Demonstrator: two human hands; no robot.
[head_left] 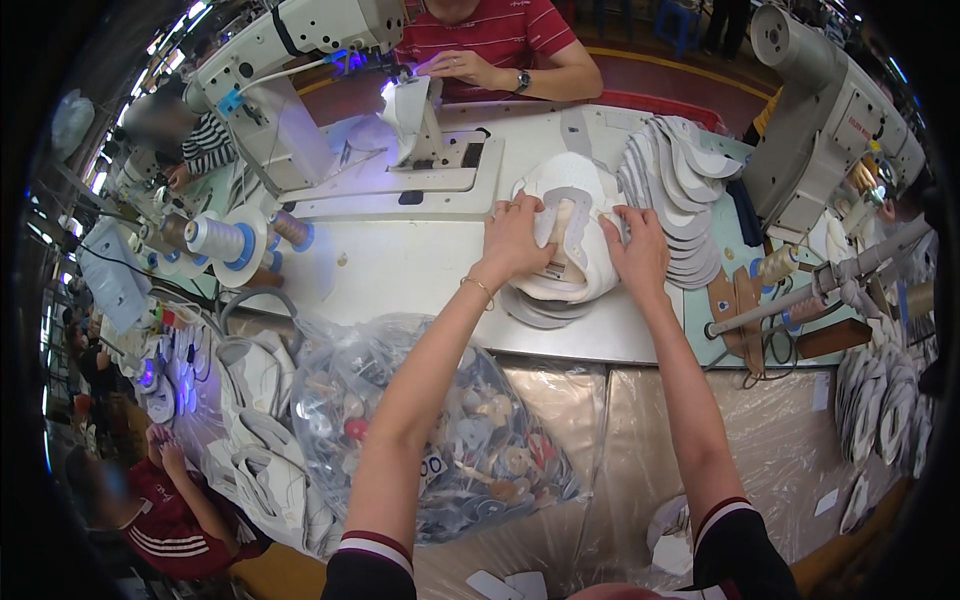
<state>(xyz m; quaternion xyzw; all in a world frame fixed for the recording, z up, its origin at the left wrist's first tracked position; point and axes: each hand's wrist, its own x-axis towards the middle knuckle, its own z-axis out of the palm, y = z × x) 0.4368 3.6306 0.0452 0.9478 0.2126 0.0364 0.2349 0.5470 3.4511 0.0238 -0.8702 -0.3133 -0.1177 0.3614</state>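
A white shoe upper (592,272) with a grey-edged opening lies on the sewing table, over a few stacked pieces. My left hand (517,236) grips its left side, fingers bent over the edge by the opening. On the opposite side my right hand (637,246) holds the upper's outer edge between thumb and fingers. A small label shows inside the opening. Beyond and right of my right hand, a fanned row of white and grey uppers (680,200) overlaps along the table.
A sewing machine (300,40) stands at the far left, with a person in red working behind it. Thread spools (218,240) sit at left; another machine (840,110) rises at right. Below the table edge lie a clear bag of scraps (430,440) and piled uppers (265,440).
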